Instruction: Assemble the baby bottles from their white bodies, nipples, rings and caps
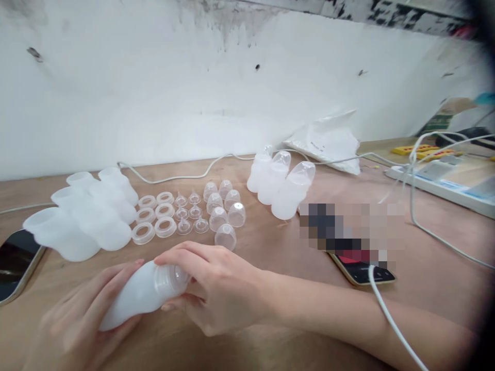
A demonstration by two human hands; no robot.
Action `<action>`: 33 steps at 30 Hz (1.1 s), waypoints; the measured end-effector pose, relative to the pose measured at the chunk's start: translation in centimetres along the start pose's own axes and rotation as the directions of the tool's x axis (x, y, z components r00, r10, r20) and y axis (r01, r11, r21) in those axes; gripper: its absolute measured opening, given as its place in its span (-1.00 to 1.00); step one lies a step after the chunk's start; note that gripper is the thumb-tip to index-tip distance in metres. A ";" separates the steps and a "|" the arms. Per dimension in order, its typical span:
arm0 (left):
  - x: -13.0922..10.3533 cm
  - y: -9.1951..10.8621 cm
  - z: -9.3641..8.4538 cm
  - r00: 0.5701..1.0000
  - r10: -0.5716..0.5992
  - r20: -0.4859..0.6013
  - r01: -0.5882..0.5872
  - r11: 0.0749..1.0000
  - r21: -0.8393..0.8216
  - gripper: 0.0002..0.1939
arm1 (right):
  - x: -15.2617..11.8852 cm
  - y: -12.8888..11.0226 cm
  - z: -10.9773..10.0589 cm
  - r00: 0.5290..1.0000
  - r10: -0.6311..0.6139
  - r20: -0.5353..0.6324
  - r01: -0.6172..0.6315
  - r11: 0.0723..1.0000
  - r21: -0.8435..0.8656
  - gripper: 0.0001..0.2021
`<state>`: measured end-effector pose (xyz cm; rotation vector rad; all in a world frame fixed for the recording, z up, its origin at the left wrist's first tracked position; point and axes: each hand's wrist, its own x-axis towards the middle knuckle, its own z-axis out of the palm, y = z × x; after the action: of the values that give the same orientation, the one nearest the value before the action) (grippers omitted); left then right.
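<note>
A white baby bottle lies tilted between my two hands, its top pointing right and upward. My left hand is wrapped round the lower body. At the top end, my right hand has its fingers closed round the clear collar; part of the top is hidden by them. Beyond my hands stand several open white bottles at the left. Rows of translucent collar rings, clear teats and clear domed caps follow to the right. Three capped bottles stand farther right.
A phone lies at the left edge; another phone, partly blurred out, lies at the right. White cables cross the right side near a power strip. A plastic bag rests against the wall.
</note>
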<state>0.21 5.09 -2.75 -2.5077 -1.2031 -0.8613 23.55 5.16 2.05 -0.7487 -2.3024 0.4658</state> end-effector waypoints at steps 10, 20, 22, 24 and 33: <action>0.3 0.5 -0.5 0.989 -0.103 0.106 0.119 0.981 -0.156 -0.55 | -2.0 1.0 0.1 0.957 -0.192 -0.217 0.123 0.948 -0.295 -0.45; 1.8 -0.5 -1.1 0.842 -0.483 0.242 0.538 0.713 -0.448 -0.62 | -4.0 3.6 -0.2 0.912 0.314 -0.262 -0.385 0.877 -0.288 -0.72; 1.9 -0.7 -1.1 0.782 -0.538 0.313 0.617 0.603 -0.506 -0.60 | -3.0 3.0 0.2 0.870 0.376 -0.318 -0.363 0.926 0.100 -0.73; 2.0 -0.8 -1.0 0.699 -0.590 0.403 0.696 0.433 -0.573 -0.56 | -1.5 2.6 1.0 0.819 0.475 -0.321 -0.267 0.812 0.519 -0.74; 2.1 -0.9 -1.2 0.612 -0.580 0.538 0.730 0.152 -0.666 -0.54 | 1.0 3.6 3.9 0.722 0.659 -0.212 -0.138 0.437 0.889 -0.74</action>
<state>0.08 6.43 -0.55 -2.6048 -2.6085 -1.9308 21.64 8.12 -2.10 -0.7942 -1.0633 1.2943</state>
